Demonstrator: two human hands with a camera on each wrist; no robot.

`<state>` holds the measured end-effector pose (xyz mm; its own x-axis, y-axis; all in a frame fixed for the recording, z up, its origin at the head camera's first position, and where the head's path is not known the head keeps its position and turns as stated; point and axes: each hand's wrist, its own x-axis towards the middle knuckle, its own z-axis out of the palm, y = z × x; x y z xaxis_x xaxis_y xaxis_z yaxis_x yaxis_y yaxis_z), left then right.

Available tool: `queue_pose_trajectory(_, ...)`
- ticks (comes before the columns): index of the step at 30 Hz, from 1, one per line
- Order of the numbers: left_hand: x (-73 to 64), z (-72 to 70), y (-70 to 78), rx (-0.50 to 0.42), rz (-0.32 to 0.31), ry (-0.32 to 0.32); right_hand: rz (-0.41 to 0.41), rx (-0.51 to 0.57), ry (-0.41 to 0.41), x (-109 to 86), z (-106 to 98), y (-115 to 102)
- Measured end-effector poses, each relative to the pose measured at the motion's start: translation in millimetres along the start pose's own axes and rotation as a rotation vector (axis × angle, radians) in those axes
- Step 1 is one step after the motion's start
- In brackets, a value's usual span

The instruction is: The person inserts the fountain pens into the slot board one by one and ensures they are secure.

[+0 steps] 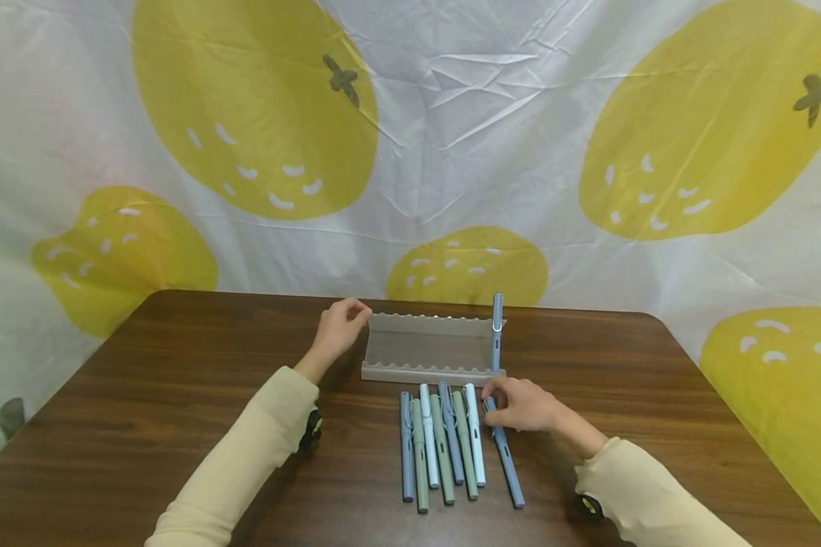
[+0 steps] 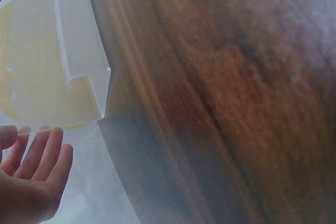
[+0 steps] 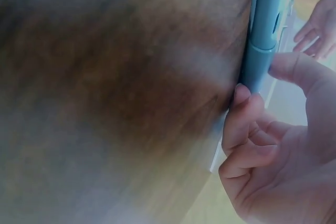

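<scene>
Okay, so my right hand (image 1: pixel 523 404) has thumb and fingers curled in a pinch on the far end of a blue pen (image 1: pixel 508 463), right of the bunch of other pens (image 1: pixel 442 452). Can't tell if that end's off the wood. My left hand (image 1: pixel 340 328) is well away, pinching the back left corner of the clear rack (image 1: pixel 424 376). Key bit imo: the rack sits just past my right fingertips, ahead and to the left, and the pen's long axis points away from me, far end tipped left. That's only a slight slant off the blue pen in the rack's right end (image 1: pixel 496 342), which runs front to back.
</scene>
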<state>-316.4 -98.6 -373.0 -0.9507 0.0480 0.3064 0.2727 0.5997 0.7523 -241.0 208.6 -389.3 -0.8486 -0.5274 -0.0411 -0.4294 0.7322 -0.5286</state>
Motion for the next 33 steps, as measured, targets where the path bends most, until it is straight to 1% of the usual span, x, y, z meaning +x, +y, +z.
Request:
queue_pose_trajectory(4, 0.5, 0.2, -0.6, 0.002, 0.006, 0.003, -0.005, 0.003, 0.042, -0.5, 0, 0)
queue_pose_trajectory(7, 0.5, 0.0, -0.4, 0.006, 0.010, 0.003, 0.000, 0.067, 0.043, -2.7, -1, 2)
queue_pose_trajectory(11, 0.4, 0.0, -0.2, 0.001, 0.011, 0.004, -0.001, 0.162, 0.020, -5.5, -4, 5)
queue_pose_trajectory(16, 0.3, 0.3, 0.1, -0.003, 0.020, 0.011, -0.030, 0.260, 0.018, -4.4, -7, 9)
queue_pose_trajectory(22, 0.1, 0.3, 0.1, -0.002, 0.013, 0.009, -0.054, 0.388, 0.029, -2.3, -11, 8)
queue_pose_trajectory(26, 0.4, 0.4, -0.5, -0.001, 0.015, 0.011, -0.070, 0.407, 0.061, -0.8, -15, 7)
queue_pose_trajectory(31, 0.1, 0.7, -0.9, -0.011, 0.011, 0.003, -0.096, 0.396, 0.102, 2.9, -23, 9)
queue_pose_trajectory(33, 0.0, 0.9, -1.2, -0.010, 0.008, -0.003, -0.093, 0.395, 0.120, 2.8, -27, 5)
